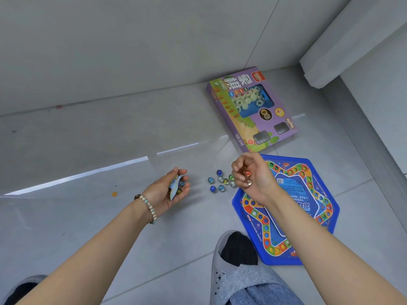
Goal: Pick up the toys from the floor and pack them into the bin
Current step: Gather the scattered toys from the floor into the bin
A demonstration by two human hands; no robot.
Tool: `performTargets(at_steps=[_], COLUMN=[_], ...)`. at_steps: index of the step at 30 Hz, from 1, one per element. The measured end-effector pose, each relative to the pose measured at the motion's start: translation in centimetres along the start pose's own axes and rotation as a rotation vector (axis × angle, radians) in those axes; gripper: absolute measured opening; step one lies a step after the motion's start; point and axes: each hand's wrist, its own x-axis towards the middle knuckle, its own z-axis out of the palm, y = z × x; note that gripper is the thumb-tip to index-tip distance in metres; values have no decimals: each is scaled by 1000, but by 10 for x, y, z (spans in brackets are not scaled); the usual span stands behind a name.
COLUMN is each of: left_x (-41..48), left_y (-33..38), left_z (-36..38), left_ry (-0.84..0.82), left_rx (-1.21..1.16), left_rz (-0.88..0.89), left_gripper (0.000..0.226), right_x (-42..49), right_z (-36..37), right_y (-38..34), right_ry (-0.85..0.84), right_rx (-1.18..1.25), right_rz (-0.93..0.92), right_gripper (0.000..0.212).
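The left hand point(161, 193) lies palm up just above the floor point(99, 155). Its fingers are loosely curled around a small blue pouch point(175, 187), and a few marbles seem to sit inside the pouch.

Between the two hands a group of loose marbles point(220, 182) rests on the floor, close together, some touching. The right hand point(255, 172) hovers just beside this group. Its fingers are curled inward and hold an orange marble point(247, 173) and a pale marble point(249, 183).

Behind this hand a purple game box point(248, 111) lies flat near the wall. To the right a blue hexagonal board point(308, 216) lies flat, partly hidden by the right forearm. The bin is not in view.

I judge the marbles to be hard glass: small, smooth and heavy for their size. They will roll easily on the glossy tile and slip from a loose grip. It is better to pinch each one from above with the thumb and two fingertips, or to sweep several into a cupped palm. The pouch is soft and will sag, so its mouth must be kept upward. The box and the board look light and stiff and can be taken by an edge.
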Motion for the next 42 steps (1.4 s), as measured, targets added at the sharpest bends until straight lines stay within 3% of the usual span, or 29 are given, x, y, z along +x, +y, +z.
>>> performTargets(at_steps=[4, 8, 16, 19, 24, 27, 29, 32, 36, 42], left_x=[-1, 1, 1, 0, -1, -1, -1, -1, -1, -1], left_y=[-1, -3, -3, -2, 0, 0, 0, 0, 0, 0], left_z=[2, 1, 0, -2, -3, -4, -5, -6, -6, -7], left_ry=[23, 34, 29, 24, 24, 26, 29, 34, 36, 33], left_rx=[88, 161, 162, 148, 122, 113, 115, 115, 104, 95], left_rz=[28, 52, 40, 39, 35, 34, 33, 31, 23, 13], left_gripper=[26, 28, 28, 28, 28, 28, 28, 29, 29, 29], right_x=[5, 14, 31, 27, -1, -10, -9, -4, -4, 3], right_z=[-2, 4, 8, 14, 26, 25, 23, 21, 18, 9], right_y=[2, 13, 20, 16, -5, -10, -10, -7, 4, 23], right_ry=[93, 226, 342, 315, -50, -189, -183, -65, -10, 48], right_rx=[-451, -935, -1281, -1049, -10, 174, 172, -64, -645, -1055], right_rz=[16, -121, -114, -141, 26, 55, 56, 37, -34, -145], right_gripper=[36, 24, 25, 23, 24, 25, 30, 41, 22, 27])
